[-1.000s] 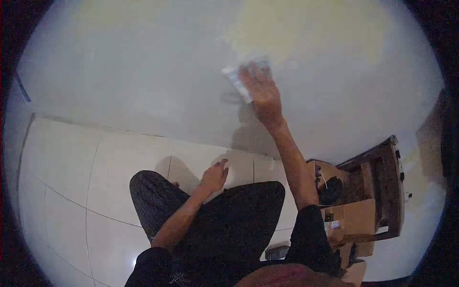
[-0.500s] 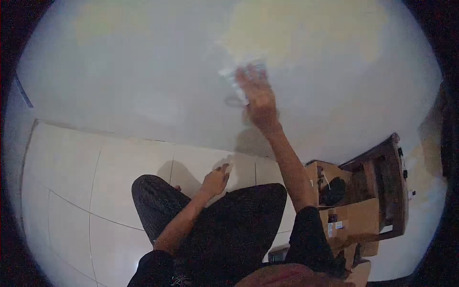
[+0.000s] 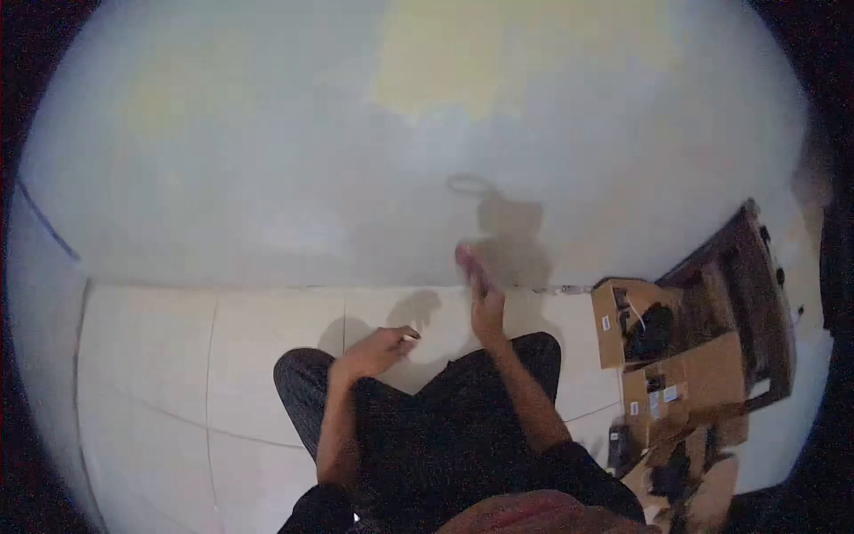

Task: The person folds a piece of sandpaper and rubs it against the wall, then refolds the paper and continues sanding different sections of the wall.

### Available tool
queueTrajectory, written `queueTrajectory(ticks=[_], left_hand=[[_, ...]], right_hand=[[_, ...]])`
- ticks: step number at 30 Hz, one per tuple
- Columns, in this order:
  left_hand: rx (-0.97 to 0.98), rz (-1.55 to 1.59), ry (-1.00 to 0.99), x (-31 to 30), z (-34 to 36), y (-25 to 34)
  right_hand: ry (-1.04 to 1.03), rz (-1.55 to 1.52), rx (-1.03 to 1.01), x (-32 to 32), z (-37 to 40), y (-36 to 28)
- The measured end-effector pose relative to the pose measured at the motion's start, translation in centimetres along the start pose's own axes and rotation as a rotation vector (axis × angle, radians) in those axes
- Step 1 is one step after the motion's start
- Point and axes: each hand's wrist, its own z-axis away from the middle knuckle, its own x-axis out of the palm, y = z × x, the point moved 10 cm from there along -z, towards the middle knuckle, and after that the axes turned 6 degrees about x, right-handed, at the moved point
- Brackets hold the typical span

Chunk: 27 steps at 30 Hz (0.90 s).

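Note:
My right hand (image 3: 487,316) is raised above my right knee, in front of the lower wall (image 3: 294,178). Its fingers are closed on a slim thing with a reddish end (image 3: 465,256), too blurred for me to tell its kind. On the wall above falls a dark shadow (image 3: 511,222) with a loop at its upper left. My left hand (image 3: 378,351) hovers over my left knee, fingers loosely bent and apart, with a small pale spot by the fingertips. Yellowish paint patches (image 3: 445,62) show on the wall's upper part.
Pale floor tiles (image 3: 142,356) meet the wall in front of my crossed legs (image 3: 427,436). To my right stand open cardboard boxes (image 3: 703,369) with dark items inside, beside a dark wooden piece of furniture (image 3: 747,294).
My right hand has come down off the wall toward my knee; the pale sheet-like thing under its palm no longer shows. My left hand has turned and its fingers bend more. The view has shifted.

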Motion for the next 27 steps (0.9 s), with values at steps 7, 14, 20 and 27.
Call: queueTrajectory(ticks=[7, 14, 20, 27], left_hand=[[0.566, -0.226, 1.389, -17.4, 22.2, 23.1], [1.078, -0.644, 0.951, -17.8, 28.4, 30.8], [1.161, -0.756, 0.986, -16.1, 29.7, 32.9], [1.141, -0.96, 1.05, -12.2, 34.2, 36.7]], right_hand=[[0.066, 0.219, 0.566, -1.9, 9.9, 17.3], [0.123, 0.01, 0.465, -0.9, 10.1, 21.0], [0.033, 0.125, 0.54, -1.1, 10.3, 16.9], [0.027, 0.082, 0.514, 0.0, 9.6, 14.7]])
